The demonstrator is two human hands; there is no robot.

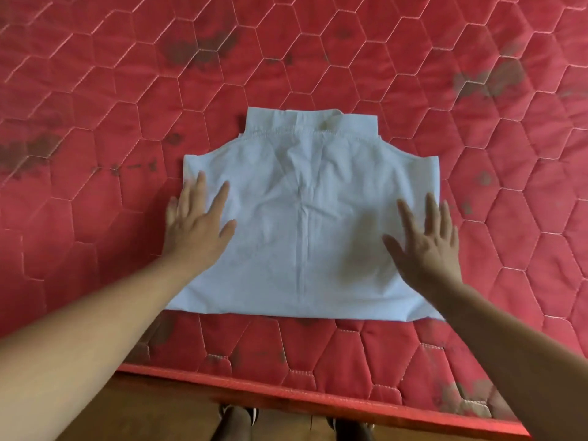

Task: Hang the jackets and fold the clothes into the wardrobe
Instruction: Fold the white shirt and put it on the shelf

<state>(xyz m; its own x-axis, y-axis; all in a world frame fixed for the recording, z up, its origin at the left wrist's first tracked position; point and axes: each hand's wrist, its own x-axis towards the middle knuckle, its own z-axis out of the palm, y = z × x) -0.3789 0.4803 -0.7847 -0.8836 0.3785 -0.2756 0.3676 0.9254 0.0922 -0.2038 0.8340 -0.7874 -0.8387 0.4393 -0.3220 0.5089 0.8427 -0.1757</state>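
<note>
White shirt (305, 218) is the work item; it lies at the centre of view on the red quilted mattress (477, 43), the largest surface present, which serves as a flat folding bed; the mattress's near edge runs across 6 o'clock, with wooden floor (143, 418) and the person's feet (237, 421) below it. The shirt is spread flat, collar (311, 120) at 12 o'clock and hem at 6 o'clock; the sleeves appear tucked out of sight, leaving a compact panel; a centre crease runs from 12 to 6. Left hand (197, 224) rests on the shirt's 9 o'clock edge, fingers straight and spread, gripping nothing, pressing the cloth flat. Right hand (429, 240) is at 3 o'clock, fingers likewise spread and empty; a shadow beside it suggests it hovers just above the cloth; contact cannot be confirmed. Judgement: a smoothing step, ahead of the next fold.
</note>
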